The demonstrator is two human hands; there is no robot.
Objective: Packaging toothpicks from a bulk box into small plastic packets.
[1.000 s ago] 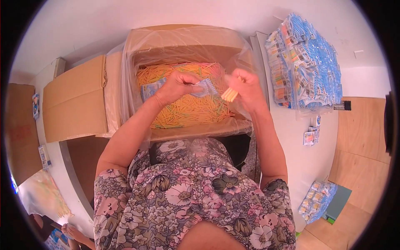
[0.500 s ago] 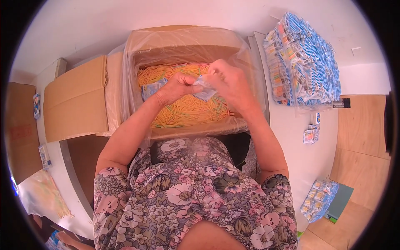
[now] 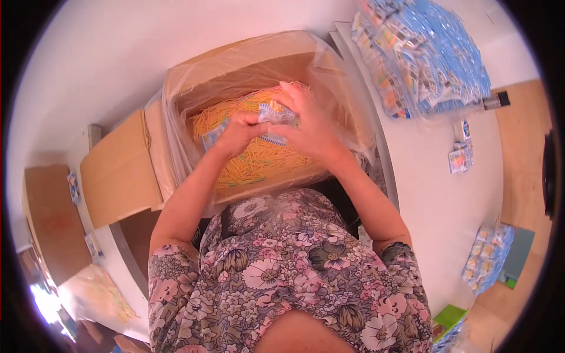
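Note:
Over an open cardboard box (image 3: 194,65) lined with clear plastic, I hold a small clear packet with blue-striped edges (image 3: 274,115). My left hand (image 3: 238,136) pinches the packet's left side. My right hand (image 3: 307,126) is around its right side, thumb low and fingers raised near the top. Pale orange tips show at the packet's upper end. Beneath my hands the box holds many thin yellow, orange and green sticks (image 3: 253,167). More blue-edged packets (image 3: 210,136) show just left of my left hand; whether they are held or lie on the sticks I cannot tell.
A clear container heaped with blue-striped packets (image 3: 424,65) stands on the white table (image 3: 435,194) at right. Several small packets (image 3: 461,159) lie near it. Further right is a bundle of packets (image 3: 487,259). A cardboard flap (image 3: 120,167) juts out left of the box.
My right hand has come down from above the packet to its side, and tips now show at the packet's upper end. The whole view has tilted.

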